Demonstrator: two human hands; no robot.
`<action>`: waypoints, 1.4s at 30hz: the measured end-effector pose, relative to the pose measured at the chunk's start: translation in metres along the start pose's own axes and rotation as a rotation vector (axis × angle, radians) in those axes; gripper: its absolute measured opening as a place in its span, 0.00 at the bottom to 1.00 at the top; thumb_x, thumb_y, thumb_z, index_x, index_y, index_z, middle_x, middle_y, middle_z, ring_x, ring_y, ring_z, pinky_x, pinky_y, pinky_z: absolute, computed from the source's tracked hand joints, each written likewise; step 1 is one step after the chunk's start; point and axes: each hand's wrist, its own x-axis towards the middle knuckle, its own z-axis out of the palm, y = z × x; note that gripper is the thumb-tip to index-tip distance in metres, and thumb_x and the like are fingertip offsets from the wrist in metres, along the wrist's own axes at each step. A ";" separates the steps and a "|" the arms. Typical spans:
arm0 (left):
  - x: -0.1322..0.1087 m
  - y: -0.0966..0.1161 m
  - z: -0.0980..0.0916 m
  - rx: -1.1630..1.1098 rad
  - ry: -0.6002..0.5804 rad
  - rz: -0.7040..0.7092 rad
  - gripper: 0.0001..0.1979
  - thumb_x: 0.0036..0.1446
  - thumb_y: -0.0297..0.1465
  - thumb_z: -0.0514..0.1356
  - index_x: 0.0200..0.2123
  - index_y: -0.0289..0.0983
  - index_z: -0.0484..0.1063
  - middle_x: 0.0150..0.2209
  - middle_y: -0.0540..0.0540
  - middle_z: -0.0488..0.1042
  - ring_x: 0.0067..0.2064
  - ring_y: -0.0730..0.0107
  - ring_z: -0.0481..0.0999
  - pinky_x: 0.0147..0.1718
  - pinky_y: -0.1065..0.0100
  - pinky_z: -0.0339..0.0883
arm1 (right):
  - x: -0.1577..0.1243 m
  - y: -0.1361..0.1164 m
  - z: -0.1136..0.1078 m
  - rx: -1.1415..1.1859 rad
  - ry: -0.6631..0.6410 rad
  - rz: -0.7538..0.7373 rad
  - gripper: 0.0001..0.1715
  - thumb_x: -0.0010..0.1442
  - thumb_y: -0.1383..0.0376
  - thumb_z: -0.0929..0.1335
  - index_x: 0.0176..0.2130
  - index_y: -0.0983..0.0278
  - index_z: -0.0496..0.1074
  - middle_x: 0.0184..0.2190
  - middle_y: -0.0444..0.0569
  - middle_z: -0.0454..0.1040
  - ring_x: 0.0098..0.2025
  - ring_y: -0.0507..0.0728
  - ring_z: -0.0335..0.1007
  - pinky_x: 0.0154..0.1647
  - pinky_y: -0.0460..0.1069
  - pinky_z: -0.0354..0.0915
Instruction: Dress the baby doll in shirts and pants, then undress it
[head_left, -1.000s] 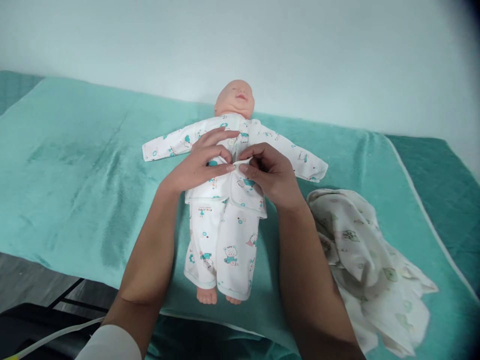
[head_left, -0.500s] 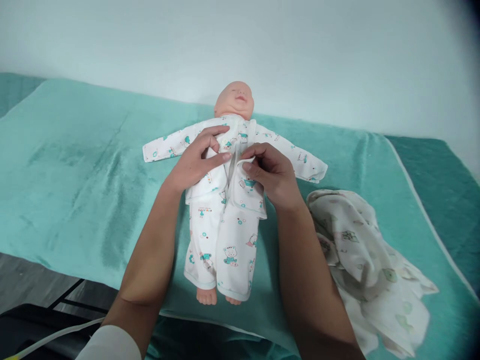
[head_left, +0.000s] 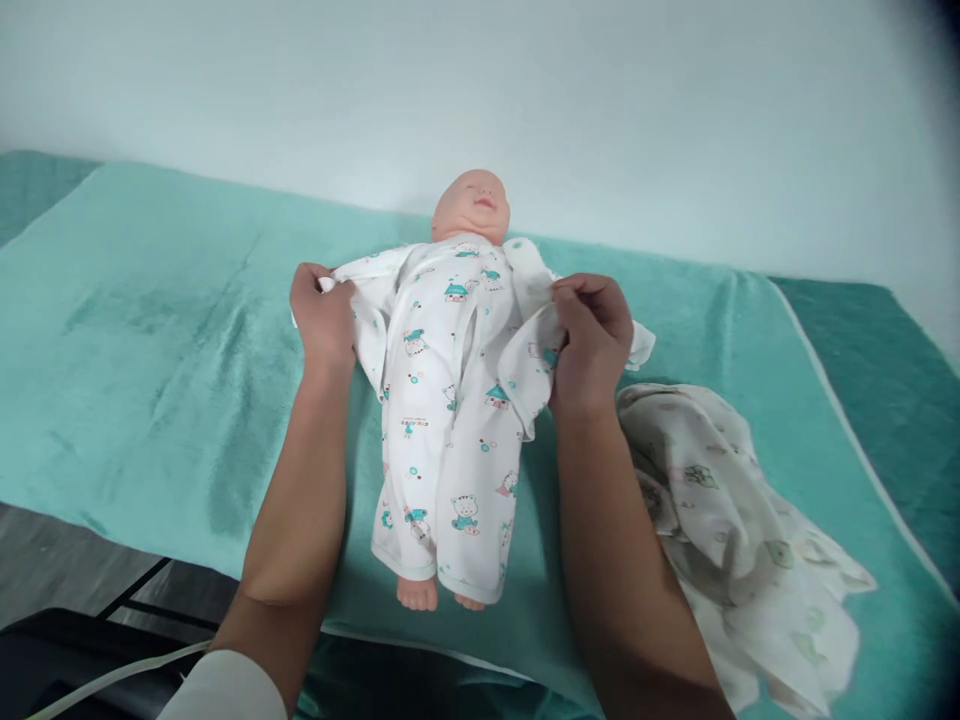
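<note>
A baby doll [head_left: 472, 205] lies on its back, its head toward the wall and its bare feet toward me. It wears a white printed jacket [head_left: 531, 345] with long sleeves and matching trousers [head_left: 420, 460]. The jacket's front is spread apart, so the trousers' high top shows over the chest. On the left, my left hand [head_left: 324, 315] is closed on that side of the jacket. My right hand [head_left: 592, 340] pinches the opposite front panel between thumb and fingers and holds it out to the side. Parts of both sleeves are hidden behind my hands.
A crumpled, pale printed cloth [head_left: 735, 540] lies beside my right forearm. Under everything spreads a light green blanket [head_left: 150, 380], over a darker green cover [head_left: 885, 370]. A white wall [head_left: 480, 80] rises behind. At the lower left are a black object [head_left: 67, 660] and a pale cable [head_left: 127, 675].
My hands have moved apart from the middle of the doll's chest, drawing the jacket's two front panels outward. More of the trousers' upper part now shows. The crumpled cloth lies as before.
</note>
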 end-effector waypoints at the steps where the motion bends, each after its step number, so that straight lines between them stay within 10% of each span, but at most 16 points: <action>1: 0.002 0.001 -0.002 -0.050 0.035 -0.059 0.16 0.49 0.16 0.58 0.31 0.41 0.56 0.29 0.54 0.63 0.29 0.76 0.64 0.29 0.73 0.63 | 0.007 0.004 -0.006 -0.013 0.092 0.005 0.06 0.57 0.59 0.71 0.34 0.58 0.72 0.33 0.45 0.69 0.36 0.56 0.66 0.39 0.52 0.62; 7: 0.006 0.007 -0.004 -0.240 0.141 -0.246 0.18 0.42 0.14 0.53 0.30 0.41 0.53 0.26 0.56 0.61 0.25 0.79 0.62 0.26 0.76 0.58 | 0.041 0.034 -0.042 -0.011 0.449 0.091 0.07 0.44 0.69 0.71 0.27 0.60 0.71 0.26 0.43 0.68 0.29 0.53 0.61 0.35 0.52 0.59; 19: 0.018 -0.012 -0.017 -0.090 0.349 0.001 0.15 0.45 0.20 0.52 0.37 0.42 0.60 0.45 0.48 0.70 0.44 0.72 0.76 0.54 0.63 0.72 | 0.013 0.029 -0.021 -0.605 -0.065 -0.315 0.37 0.55 0.70 0.60 0.64 0.60 0.63 0.60 0.58 0.69 0.63 0.63 0.70 0.62 0.64 0.69; 30: -0.008 -0.008 0.014 0.625 -0.383 0.560 0.13 0.66 0.31 0.57 0.48 0.49 0.79 0.58 0.47 0.78 0.65 0.54 0.69 0.68 0.47 0.58 | 0.015 0.041 -0.019 -0.793 -0.360 -0.330 0.31 0.67 0.70 0.59 0.63 0.53 0.72 0.70 0.49 0.67 0.74 0.62 0.57 0.74 0.67 0.56; 42: -0.004 -0.016 0.015 0.855 -0.332 0.485 0.25 0.64 0.28 0.53 0.60 0.51 0.75 0.64 0.43 0.74 0.65 0.47 0.69 0.69 0.40 0.53 | 0.027 0.045 -0.006 -1.028 -0.263 -0.283 0.33 0.67 0.70 0.60 0.66 0.53 0.71 0.68 0.48 0.71 0.67 0.68 0.61 0.68 0.71 0.59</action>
